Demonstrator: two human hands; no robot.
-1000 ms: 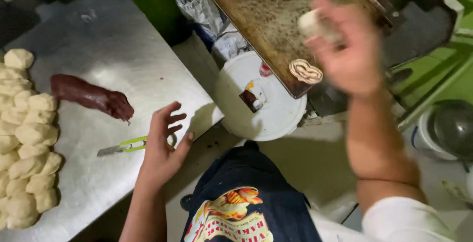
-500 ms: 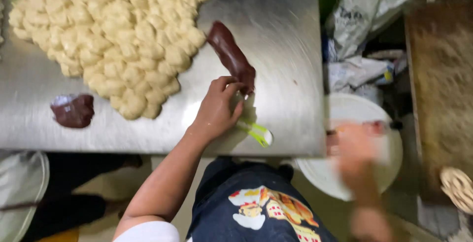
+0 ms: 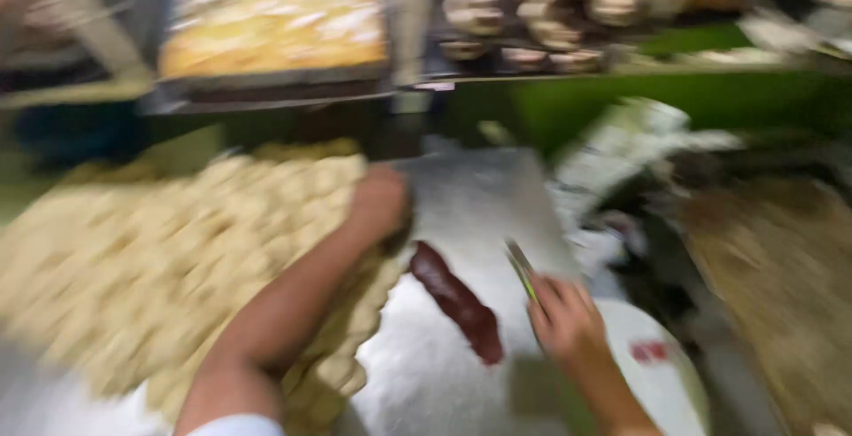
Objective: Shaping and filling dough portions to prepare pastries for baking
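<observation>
The view is heavily blurred. My left hand (image 3: pixel 380 205) reaches across a steel table (image 3: pixel 470 196) to the far edge of a big heap of pale dough pieces (image 3: pixel 177 258); it looks curled, but I cannot tell if it holds one. A dark red-brown roll (image 3: pixel 457 305) lies on the steel just right of the heap. My right hand (image 3: pixel 568 316) is at the table's right edge, closed around a small knife (image 3: pixel 520 267) whose blade points away from me.
A round white plate (image 3: pixel 661 374) sits low beside my right hand. Further right is a brown baking tray (image 3: pixel 781 294), with crumpled plastic bags (image 3: pixel 639 147) behind it. Racks at the back hold a tray of golden bread (image 3: pixel 275 41) and round pieces (image 3: pixel 550 10).
The view swung upward to take in the back racks. My left hand left the knife and moved to the dough heap. My right hand came from the plate and took the knife.
</observation>
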